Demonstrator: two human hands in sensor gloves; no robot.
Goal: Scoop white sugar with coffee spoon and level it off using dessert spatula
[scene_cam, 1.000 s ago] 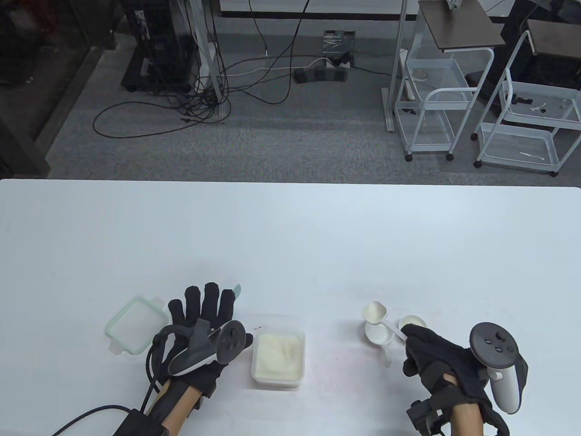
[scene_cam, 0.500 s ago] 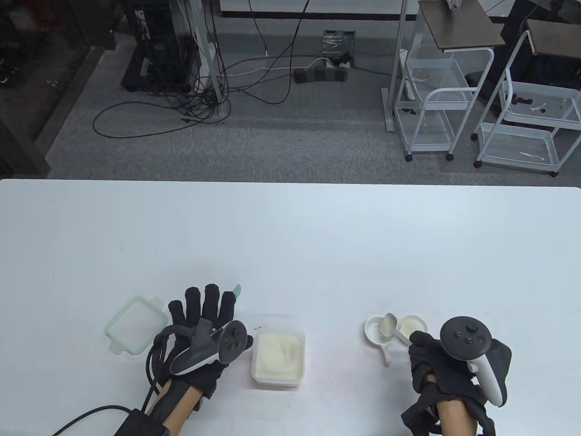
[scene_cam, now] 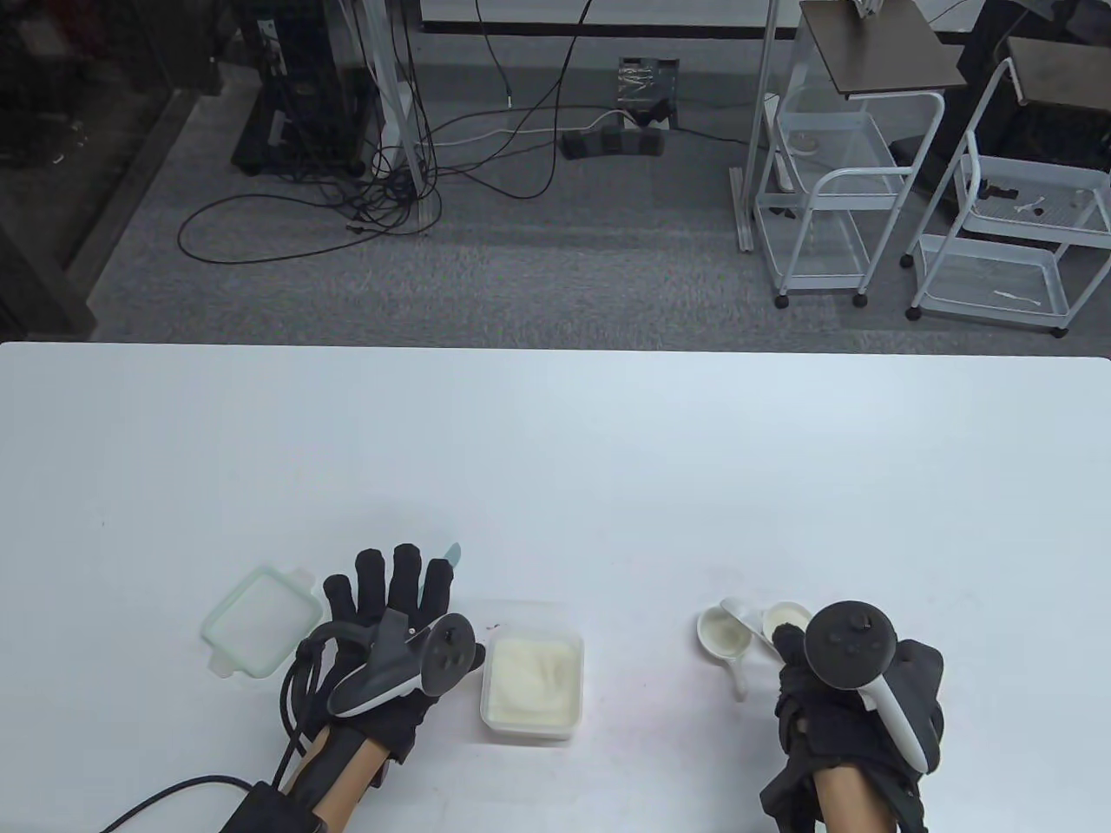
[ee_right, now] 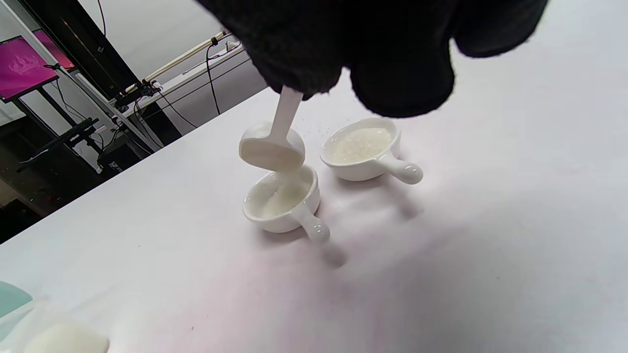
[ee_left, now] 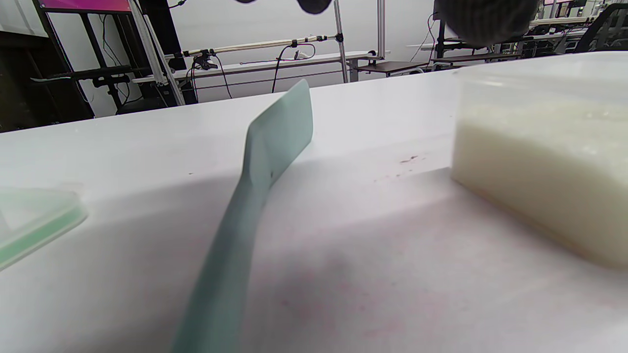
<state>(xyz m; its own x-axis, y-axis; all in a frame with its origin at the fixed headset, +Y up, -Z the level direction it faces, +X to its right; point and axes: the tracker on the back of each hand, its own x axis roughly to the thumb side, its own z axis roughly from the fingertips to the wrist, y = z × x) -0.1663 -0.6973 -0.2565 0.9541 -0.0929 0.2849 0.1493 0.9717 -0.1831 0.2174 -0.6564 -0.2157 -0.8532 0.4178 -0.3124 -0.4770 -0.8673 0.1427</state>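
Observation:
My right hand (scene_cam: 794, 651) pinches the handle of a white coffee spoon (ee_right: 273, 147). The spoon is tipped over and sugar falls from it into the left of two small white handled dishes (ee_right: 282, 200). The right dish (ee_right: 363, 153) holds sugar. The spoon also shows in the table view (scene_cam: 740, 614). My left hand (scene_cam: 391, 590) lies flat with fingers spread on the pale green dessert spatula (ee_left: 265, 162), whose tip (scene_cam: 451, 551) sticks out beyond the fingers. The clear sugar container (scene_cam: 532, 672) stands just right of that hand.
The container's green-rimmed lid (scene_cam: 259, 620) lies left of my left hand. The white table (scene_cam: 555, 451) stretches far behind. Carts and cables are on the floor beyond the table's far edge.
My right hand rolled over to the left, turning the filled spoon from level to tipped over the left dish, so sugar pours out. My left hand stayed still.

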